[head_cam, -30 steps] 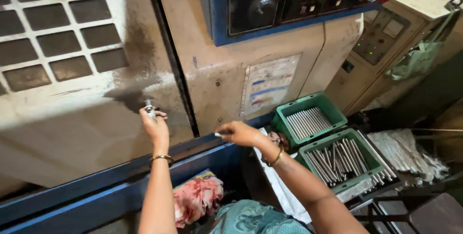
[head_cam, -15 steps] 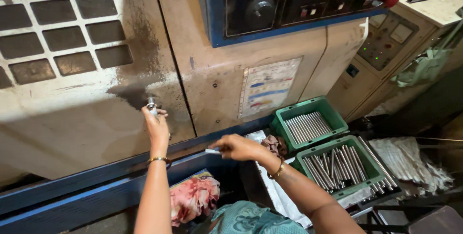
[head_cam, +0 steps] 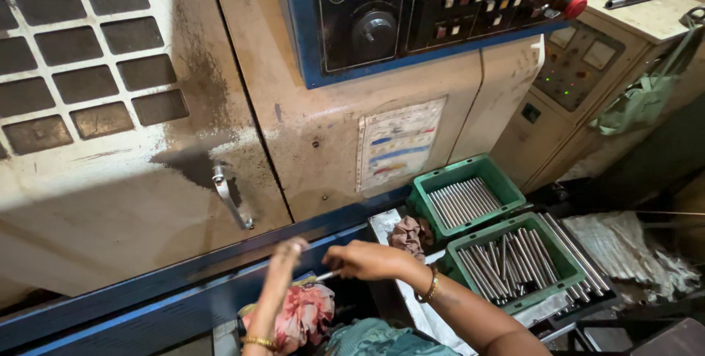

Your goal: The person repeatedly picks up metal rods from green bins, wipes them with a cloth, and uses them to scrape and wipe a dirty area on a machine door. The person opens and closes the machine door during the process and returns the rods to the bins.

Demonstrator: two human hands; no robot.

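Left hand [head_cam: 283, 277] comes first, raised low in the middle of the view and blurred; its fingers point upward and look loosely stretched, with nothing seen inside them, and a gold bangle [head_cam: 258, 342] sits at the wrist. Above and to the left of it, a bent metal door handle [head_cam: 231, 197] is fixed to the grimy beige machine door [head_cam: 110, 202], apart from the hand, and dark square vents [head_cam: 81, 55] fill the upper left of that panel. Below the hand lies a crumpled pink cloth [head_cam: 305, 315] against the blue lower rail [head_cam: 147, 304] of the machine.

Just to the right, the right hand [head_cam: 367, 260] is closed around a thin metal rod [head_cam: 324, 277], whose pale tip sticks out leftward toward the left hand (whether the tip touches those fingers is hard to tell through the blur). A bangle [head_cam: 428, 286] circles this wrist too.

Above the hands, a printed chart sticker [head_cam: 400, 143] hangs on the machine front, under a blue-framed black control panel [head_cam: 411, 11] with knobs, a green button and a red one. Right of the right hand sits a dull pinkish rag [head_cam: 411, 235], then two green plastic crates: the farther crate [head_cam: 464, 198] holds rods laid neatly side by side, and the nearer crate [head_cam: 518, 260] holds rods lying more loosely, some poking over its right edge. Beyond them a crumpled clear plastic sheet [head_cam: 631, 246] lies on the floor, and a beige control cabinet [head_cam: 587, 70] stands at the upper right.
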